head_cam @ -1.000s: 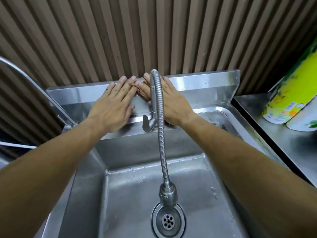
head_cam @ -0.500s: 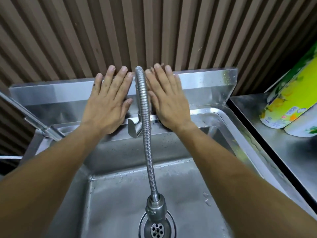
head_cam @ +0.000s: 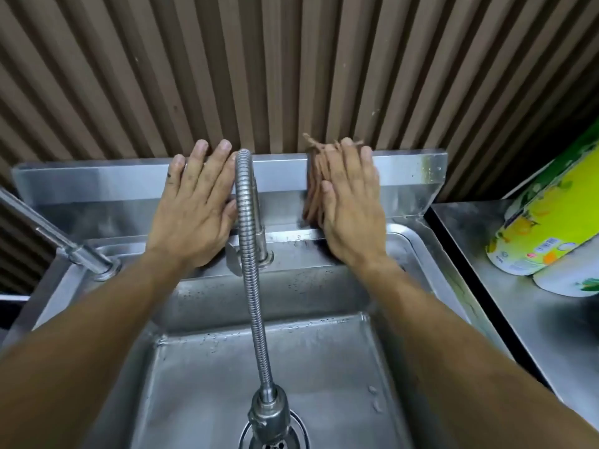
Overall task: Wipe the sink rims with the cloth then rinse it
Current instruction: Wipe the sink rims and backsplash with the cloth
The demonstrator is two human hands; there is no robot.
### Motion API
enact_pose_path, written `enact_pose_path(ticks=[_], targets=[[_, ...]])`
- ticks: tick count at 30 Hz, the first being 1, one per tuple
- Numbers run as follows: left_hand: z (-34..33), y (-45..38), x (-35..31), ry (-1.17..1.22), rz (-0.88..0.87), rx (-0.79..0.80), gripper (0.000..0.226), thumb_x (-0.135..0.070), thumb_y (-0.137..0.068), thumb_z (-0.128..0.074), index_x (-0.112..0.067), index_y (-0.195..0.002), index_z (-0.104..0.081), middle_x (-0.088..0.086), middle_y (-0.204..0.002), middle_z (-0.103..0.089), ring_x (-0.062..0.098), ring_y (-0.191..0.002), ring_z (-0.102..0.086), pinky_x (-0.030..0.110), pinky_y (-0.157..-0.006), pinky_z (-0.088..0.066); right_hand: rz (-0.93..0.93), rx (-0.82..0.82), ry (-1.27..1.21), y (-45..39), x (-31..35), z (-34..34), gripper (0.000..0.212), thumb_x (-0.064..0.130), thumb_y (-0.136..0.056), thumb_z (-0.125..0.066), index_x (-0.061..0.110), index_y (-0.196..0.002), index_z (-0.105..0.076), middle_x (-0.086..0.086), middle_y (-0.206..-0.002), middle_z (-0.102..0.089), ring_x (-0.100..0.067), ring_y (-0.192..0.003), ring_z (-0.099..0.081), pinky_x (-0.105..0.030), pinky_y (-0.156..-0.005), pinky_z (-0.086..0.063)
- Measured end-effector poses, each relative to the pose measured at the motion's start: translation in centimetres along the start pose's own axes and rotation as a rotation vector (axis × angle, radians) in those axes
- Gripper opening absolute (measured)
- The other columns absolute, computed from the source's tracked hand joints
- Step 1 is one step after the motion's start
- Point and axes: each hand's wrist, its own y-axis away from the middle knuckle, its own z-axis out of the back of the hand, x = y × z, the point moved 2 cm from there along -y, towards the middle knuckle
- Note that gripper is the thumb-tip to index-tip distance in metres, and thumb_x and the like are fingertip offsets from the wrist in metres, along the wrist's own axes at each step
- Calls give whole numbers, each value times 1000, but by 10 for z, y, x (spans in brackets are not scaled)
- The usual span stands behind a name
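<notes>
A steel sink has a raised back rim (head_cam: 408, 176) and a flat ledge (head_cam: 291, 236) below it. My right hand (head_cam: 353, 209) lies flat against the back rim, right of the tap, pressing a brown, stringy cloth (head_cam: 312, 189) onto the metal. The cloth shows along the hand's left edge and above the fingertips; the hand hides the remainder. My left hand (head_cam: 194, 209) rests flat on the back rim left of the tap, fingers slightly spread, with no cloth visible under it.
A flexible metal tap hose (head_cam: 252, 286) arches from the ledge between my hands down toward the drain (head_cam: 275, 442). A second tap pipe (head_cam: 48, 234) stands at the left. Green-yellow rolls (head_cam: 544, 222) lie on the steel counter (head_cam: 534, 335) at the right. A ribbed wall stands behind.
My right hand has slid to the right along the back rim, away from my left hand, and the cloth now shows beside it. The left hand stays left of the tap.
</notes>
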Motion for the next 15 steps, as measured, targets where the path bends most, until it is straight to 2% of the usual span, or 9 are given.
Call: enact_pose_path(ticks=[3, 6, 8, 11, 13, 15], targets=[[1, -1, -2, -19, 3, -12, 66, -38, -106, -27, -13, -165, -11, 7, -173, -6, 32, -159, -1, 43, -127, 10, -304, -127, 5, -3, -55, 26, 55, 26, -111, -24, 17, -165, -18, -6, -174, -10, -30, -160, -1, -51, -130, -5], [3, -1, -5, -26, 2, -43, 66, -34, -104, -32, -11, -164, -15, 11, -172, -11, 35, -157, -5, 42, -126, 11, -551, -243, -53, -13, -44, 20, 60, 27, -107, -27, 8, -164, -19, -14, -173, -8, -37, -159, 0, -55, -129, -3], [4, 0, -6, -9, 16, -53, 66, -34, -104, -34, -10, -163, -17, 11, -171, -12, 37, -157, -6, 41, -126, 12, -514, -258, -78, -15, 1, 4, 62, 30, -108, -30, 6, -163, -19, -17, -172, -8, -40, -159, 0, -54, -129, -2], [6, 0, -8, -11, 10, -59, 66, -35, -104, -31, -9, -163, -17, 11, -171, -12, 37, -157, -6, 42, -126, 11, -254, -151, -57, -3, 61, -21, 61, 34, -111, -29, 9, -165, -15, -15, -173, -6, -36, -160, 2, -50, -130, 0], [7, -1, -7, -24, 6, -38, 67, -35, -104, -31, -9, -164, -16, 12, -171, -12, 36, -157, -6, 42, -126, 11, -130, -89, -58, 0, 54, -23, 58, 32, -112, -28, 11, -165, -14, -11, -173, -5, -32, -160, 3, -46, -130, 2], [8, -1, -5, -33, 12, -14, 67, -34, -104, -32, -10, -164, -14, 12, -171, -11, 35, -157, -5, 42, -126, 12, -161, -109, -50, -4, 19, -11, 56, 26, -112, -28, 11, -165, -15, -11, -174, -6, -30, -161, 2, -48, -130, 2]])
